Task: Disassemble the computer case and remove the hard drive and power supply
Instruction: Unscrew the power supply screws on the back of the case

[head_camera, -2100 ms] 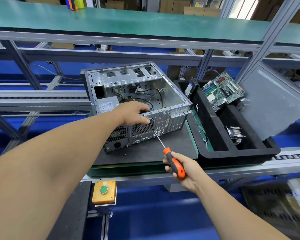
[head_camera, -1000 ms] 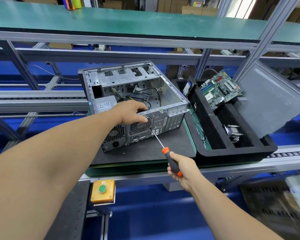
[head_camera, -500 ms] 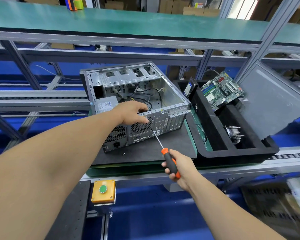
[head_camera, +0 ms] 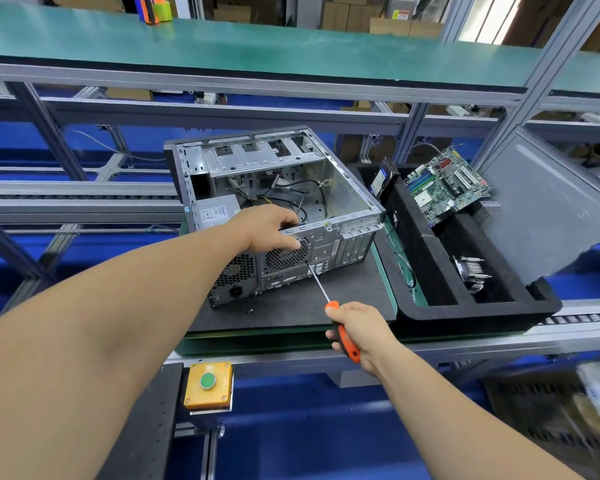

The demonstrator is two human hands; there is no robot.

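Nothing moved — screwdriver [head_camera: 342, 336] tip still at case [head_camera: 326, 244].

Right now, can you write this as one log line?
left hand grips computer case | right hand holds screwdriver | tip at rear panel

Black foam tray [head_camera: 478, 315] right of the mat, holding a green circuit board [head_camera: 444, 183] and a metal heatsink [head_camera: 470, 270]. Grey panel [head_camera: 551, 206] leaning at its far side. Yellow button box [head_camera: 208, 386] at the near edge. Green shelf [head_camera: 291, 53] overhead.
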